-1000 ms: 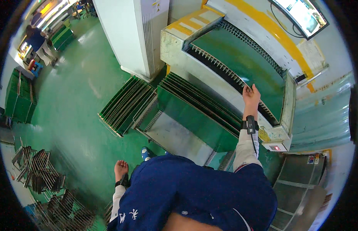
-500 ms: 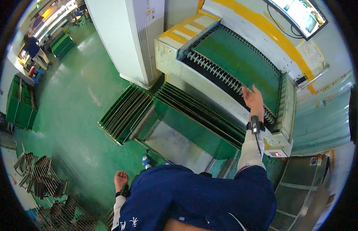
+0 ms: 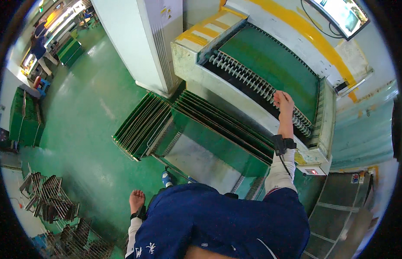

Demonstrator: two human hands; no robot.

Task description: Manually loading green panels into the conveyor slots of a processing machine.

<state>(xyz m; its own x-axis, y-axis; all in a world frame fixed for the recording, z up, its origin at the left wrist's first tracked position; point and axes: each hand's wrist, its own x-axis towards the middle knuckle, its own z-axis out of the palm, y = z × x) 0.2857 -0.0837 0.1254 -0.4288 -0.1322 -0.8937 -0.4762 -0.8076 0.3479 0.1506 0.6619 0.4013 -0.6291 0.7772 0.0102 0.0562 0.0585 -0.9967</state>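
My right hand [image 3: 285, 102] is held over the near right edge of the roller machine [image 3: 187, 64], its fingers curled in and nothing visible in them. Just beyond it a large flat green panel [image 3: 270, 71] lies on the machine's bed, beside a row of pale ridged rollers [image 3: 242, 74]. Whether the hand touches the rollers or the panel cannot be told. My left hand [image 3: 137, 200] hangs low by my side, apart from everything, its fingers loosely bent and holding nothing visible. Each wrist wears a black strap; the right one [image 3: 282, 144] carries a small device with a cable.
A wheeled rack [image 3: 196, 162] in front of me holds several upright green panels [image 3: 142, 123]. A white column-shaped cabinet [image 3: 138, 43] stands behind it. Empty metal racks [image 3: 49, 194] are piled at left. A monitor [image 3: 339, 15] hangs at upper right. Far left, a person [image 3: 39, 47] stands by a lit bench.
My right hand has drawn slightly nearer and its spread fingers have curled in, with the wrist turned. My left hand has barely moved. The distant person has shifted a little.
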